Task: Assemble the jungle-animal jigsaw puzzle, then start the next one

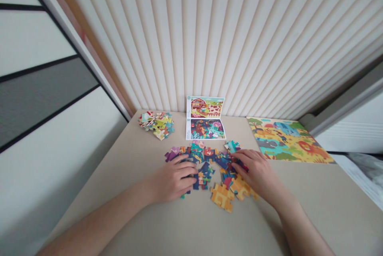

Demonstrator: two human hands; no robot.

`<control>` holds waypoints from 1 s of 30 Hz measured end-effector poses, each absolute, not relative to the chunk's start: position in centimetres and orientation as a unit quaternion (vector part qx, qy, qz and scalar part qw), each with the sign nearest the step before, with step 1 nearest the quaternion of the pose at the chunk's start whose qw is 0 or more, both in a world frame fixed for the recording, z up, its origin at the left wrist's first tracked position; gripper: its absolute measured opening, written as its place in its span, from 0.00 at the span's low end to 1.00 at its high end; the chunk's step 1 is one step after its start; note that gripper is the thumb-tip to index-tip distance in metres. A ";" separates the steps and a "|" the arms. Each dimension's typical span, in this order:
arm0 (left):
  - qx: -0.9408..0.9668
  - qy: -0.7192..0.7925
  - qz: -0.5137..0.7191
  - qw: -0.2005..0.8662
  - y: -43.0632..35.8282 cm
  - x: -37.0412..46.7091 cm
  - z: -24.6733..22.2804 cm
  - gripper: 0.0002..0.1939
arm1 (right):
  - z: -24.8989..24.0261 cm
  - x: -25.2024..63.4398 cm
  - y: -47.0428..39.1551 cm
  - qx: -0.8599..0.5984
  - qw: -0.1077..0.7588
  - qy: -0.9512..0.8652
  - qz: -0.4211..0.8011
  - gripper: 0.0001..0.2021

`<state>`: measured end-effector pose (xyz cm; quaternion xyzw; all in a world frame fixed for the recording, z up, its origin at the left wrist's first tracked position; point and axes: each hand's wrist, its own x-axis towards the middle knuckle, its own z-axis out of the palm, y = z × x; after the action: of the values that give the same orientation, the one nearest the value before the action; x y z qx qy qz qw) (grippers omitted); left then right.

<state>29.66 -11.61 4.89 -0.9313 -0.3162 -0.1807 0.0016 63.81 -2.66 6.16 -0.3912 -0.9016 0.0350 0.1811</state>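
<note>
My left hand [176, 178] rests open, its fingers spread over dark blue and purple puzzle pieces [196, 156] on the table. To the right, my right hand [254, 170] is curled, with thumb and fingers around a dark puzzle piece [243, 166] that the hand partly hides. Yellow-orange puzzle pieces [222, 197] lie below it, nearer to me. Between the hands are more loose pieces in blue and red, some overlapping. Both palms hide whatever lies beneath them.
A folded picture leaflet [206, 129] leans on the pleated panel [206, 40] at the back. At the back left sits a heap of multicoloured puzzle pieces [157, 123]. An animal-scene puzzle [289, 140] lies assembled on the right of the beige table [167, 228].
</note>
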 end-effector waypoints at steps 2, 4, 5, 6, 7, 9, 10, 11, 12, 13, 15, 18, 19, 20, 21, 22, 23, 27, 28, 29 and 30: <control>-0.935 -0.304 -0.183 0.004 -11.7 29.7 5.0 0.07 | 6.4 64.5 -2.4 -0.401 0.163 -0.901 0.038 0.12; -0.939 -0.290 -0.184 0.001 -11.8 29.9 5.1 0.07 | 6.4 65.0 -2.2 -0.403 0.135 -0.904 0.047 0.11; -0.940 -0.286 -0.185 0.000 -11.8 29.9 5.2 0.07 | 6.4 65.1 -2.2 -0.404 0.123 -0.905 0.058 0.12; -0.940 -0.284 -0.188 0.001 -11.8 29.8 5.3 0.06 | 6.4 65.1 -2.3 -0.405 0.116 -0.904 0.069 0.12; -0.939 -0.286 -0.190 0.005 -11.8 29.6 5.4 0.05 | 6.4 65.0 -2.4 -0.405 0.115 -0.903 0.081 0.12; -0.930 -0.306 -0.202 0.025 -11.5 28.6 5.8 0.08 | 6.5 65.0 -2.6 -0.398 0.125 -0.904 0.099 0.12; -0.922 -0.326 -0.207 0.038 -11.3 27.9 6.0 0.11 | 6.6 65.1 -2.7 -0.391 0.132 -0.904 0.107 0.13; -0.911 -0.346 -0.219 0.054 -11.0 27.0 6.2 0.12 | 6.7 65.3 -2.8 -0.385 0.140 -0.905 0.116 0.13; -0.899 -0.374 -0.218 0.064 -10.7 25.9 6.3 0.13 | 6.7 65.6 -3.0 -0.385 0.153 -0.902 0.122 0.13; -0.886 -0.400 -0.223 0.073 -10.4 24.8 6.4 0.13 | 6.7 66.1 -3.2 -0.392 0.170 -0.896 0.123 0.14; -0.855 -0.444 -0.250 0.097 -9.6 22.4 6.2 0.10 | 6.6 67.4 -4.1 -0.428 0.204 -0.874 0.105 0.14; -0.815 -0.494 -0.278 0.119 -8.4 19.4 5.4 0.08 | 5.6 68.7 -6.4 -0.470 0.223 -0.852 0.057 0.15; -0.807 -0.504 -0.280 0.125 -8.2 18.7 5.1 0.08 | 5.2 68.8 -7.4 -0.468 0.217 -0.855 0.048 0.17; -0.800 -0.512 -0.283 0.128 -8.0 18.2 4.8 0.08 | 4.8 68.6 -8.3 -0.458 0.206 -0.864 0.042 0.19; -0.795 -0.520 -0.286 0.130 -7.8 17.9 4.5 0.08 | 4.3 68.2 -9.3 -0.444 0.196 -0.874 0.037 0.21; -0.791 -0.525 -0.287 0.129 -7.7 17.7 4.3 0.08 | 4.0 67.6 -10.1 -0.429 0.184 -0.883 0.034 0.23; -0.789 -0.528 -0.287 0.126 -7.7 17.7 4.2 0.09 | 3.7 67.0 -10.9 -0.416 0.174 -0.892 0.033 0.24; -0.805 -0.515 -0.273 0.107 -8.0 18.8 4.3 0.09 | 3.5 64.2 -12.6 -0.381 0.143 -0.913 0.039 0.28; -0.813 -0.506 -0.268 0.101 -8.1 19.3 4.4 0.09 | 3.7 63.7 -12.7 -0.370 0.137 -0.918 0.044 0.28; -0.821 -0.496 -0.264 0.097 -8.3 19.8 4.5 0.09 | 3.9 63.3 -12.7 -0.360 0.133 -0.922 0.050 0.27; -0.829 -0.486 -0.261 0.093 -8.4 20.2 4.6 0.09 | 4.1 63.0 -12.4 -0.356 0.134 -0.923 0.053 0.26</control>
<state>20.24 -8.37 4.56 -0.8289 -0.4861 -0.2607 0.0931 63.04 -12.43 4.11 -0.3559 -0.9233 0.0531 0.1342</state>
